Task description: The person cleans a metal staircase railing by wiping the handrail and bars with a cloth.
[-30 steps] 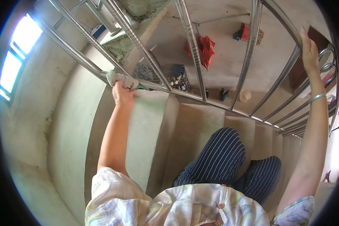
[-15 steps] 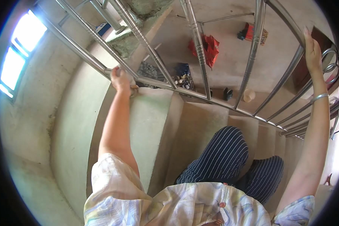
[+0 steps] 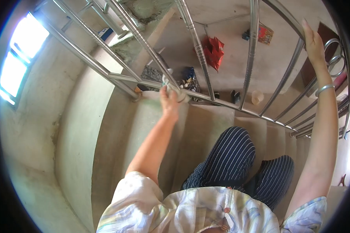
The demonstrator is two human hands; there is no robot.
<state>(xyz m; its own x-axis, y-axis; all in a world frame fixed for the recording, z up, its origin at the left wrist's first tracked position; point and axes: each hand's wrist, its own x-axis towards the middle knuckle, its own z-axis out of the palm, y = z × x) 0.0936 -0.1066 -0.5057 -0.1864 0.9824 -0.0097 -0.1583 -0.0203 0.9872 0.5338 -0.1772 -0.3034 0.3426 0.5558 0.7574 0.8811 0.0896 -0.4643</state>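
Observation:
My left hand [image 3: 168,103] is closed around a whitish cloth [image 3: 179,95], pressed against the lower rail [image 3: 201,96] of a shiny metal stair railing. The cloth wraps over the rail near the foot of a slanted baluster [image 3: 147,46]. At the upper right, my right hand [image 3: 314,46] grips the curved handrail [image 3: 286,15]; part of its fingers is hidden behind the rail. A bangle [image 3: 325,89] circles that wrist.
Bare concrete steps [image 3: 206,124] run beneath me, and my knees [image 3: 225,155] in striped trousers rest over them. Beyond the railing hang a red bag [image 3: 214,53] and a colourful box [image 3: 265,35]. A pale bucket [image 3: 257,97] and dark shoes [image 3: 235,96] stand on the floor below.
My left hand has slid the cloth along the lower rail to the right, away from the corner post. My right hand stays on the handrail.

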